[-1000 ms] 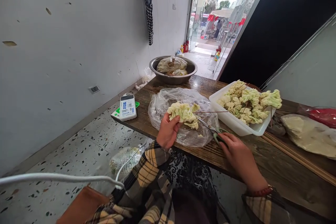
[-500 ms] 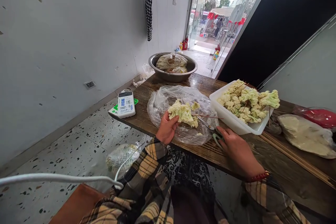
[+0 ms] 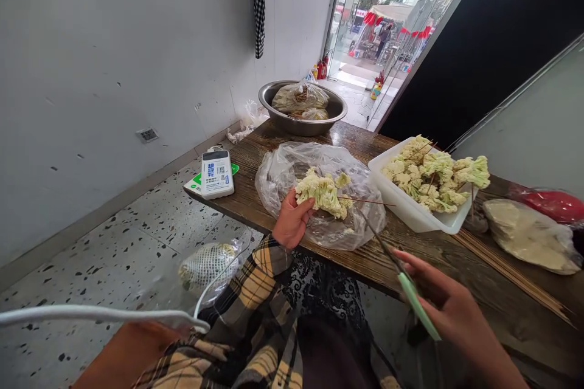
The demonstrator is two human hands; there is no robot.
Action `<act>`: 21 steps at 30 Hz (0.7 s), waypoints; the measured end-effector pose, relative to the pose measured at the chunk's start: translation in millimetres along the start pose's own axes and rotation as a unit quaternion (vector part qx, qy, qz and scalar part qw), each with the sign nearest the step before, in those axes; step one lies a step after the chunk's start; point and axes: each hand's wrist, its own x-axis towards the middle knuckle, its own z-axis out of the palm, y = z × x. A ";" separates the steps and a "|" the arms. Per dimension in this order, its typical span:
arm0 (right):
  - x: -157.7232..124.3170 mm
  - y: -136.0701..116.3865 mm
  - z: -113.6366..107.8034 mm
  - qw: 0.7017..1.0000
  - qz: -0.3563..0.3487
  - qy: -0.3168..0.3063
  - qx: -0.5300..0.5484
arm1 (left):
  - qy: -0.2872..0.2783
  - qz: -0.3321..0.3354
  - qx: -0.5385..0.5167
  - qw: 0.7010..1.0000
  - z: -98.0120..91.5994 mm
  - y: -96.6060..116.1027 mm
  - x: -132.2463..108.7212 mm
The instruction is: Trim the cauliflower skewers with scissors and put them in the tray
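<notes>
My left hand (image 3: 292,219) is closed on a skewered piece of cauliflower (image 3: 322,193), held over a clear plastic bag (image 3: 283,164) spread on the table. A thin brown skewer (image 3: 367,201) sticks out of the cauliflower to the right. In my right hand (image 3: 451,301) are scissors (image 3: 413,298) with pale green handles, seen nearly edge-on. Their dark blades point up and left toward the cauliflower, apart from it. A white plastic tub (image 3: 422,223) to the right holds several skewered cauliflower pieces (image 3: 433,173).
A metal basin (image 3: 298,127) with bagged food stands at the table's far end. On the left corner lies a white power bank (image 3: 217,175). Bamboo skewers (image 3: 515,276) and bagged goods (image 3: 531,237) lie at right. A white cable (image 3: 100,312) crosses the lower left.
My right hand has drawn back toward me and to the right with the scissors, away from the cauliflower. My left hand keeps its hold in nearly the same place. The view has shifted slightly.
</notes>
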 end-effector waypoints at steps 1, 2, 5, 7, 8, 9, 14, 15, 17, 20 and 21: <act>2.5 -13.2 7.9 1.000 -0.023 -0.011 0.011 | 0.001 0.001 0.000 1.000 0.4 0.0 -0.2; 6.4 -25.5 16.9 0.999 -0.044 -0.017 0.009 | 0.003 0.002 0.000 1.000 0.6 -0.1 -0.2; 21.6 -50.3 44.5 0.995 -0.088 -0.035 -0.012 | 0.007 0.012 0.008 1.000 -0.3 -1.7 0.7; 30.1 -54.3 59.6 0.994 -0.103 -0.004 -0.030 | 0.007 0.021 0.012 1.000 -1.8 -3.3 1.9; 33.1 -53.3 65.4 0.993 -0.105 0.019 -0.042 | 0.007 0.024 0.014 1.000 -2.7 -4.0 2.6; 35.1 -51.4 70.0 0.992 -0.106 0.040 -0.055 | 0.007 0.025 0.016 1.000 -3.5 -4.6 3.2; 37.1 -44.6 78.2 0.983 -0.084 0.075 -0.144 | 0.007 0.019 0.029 0.999 -4.8 -5.8 4.8; 37.1 -45.2 78.1 0.980 -0.077 0.079 -0.164 | 0.008 0.022 0.032 0.999 -4.5 -5.9 4.8; 37.5 -47.6 77.6 0.974 -0.072 0.087 -0.198 | 0.010 0.030 0.042 0.999 -3.8 -6.1 4.7; 39.2 -51.0 77.0 0.967 -0.074 0.094 -0.224 | 0.009 0.037 0.051 0.998 -3.7 -6.9 4.8; 40.0 -51.8 76.9 0.966 -0.073 0.095 -0.228 | 0.008 0.038 0.051 0.998 -3.9 -7.3 4.8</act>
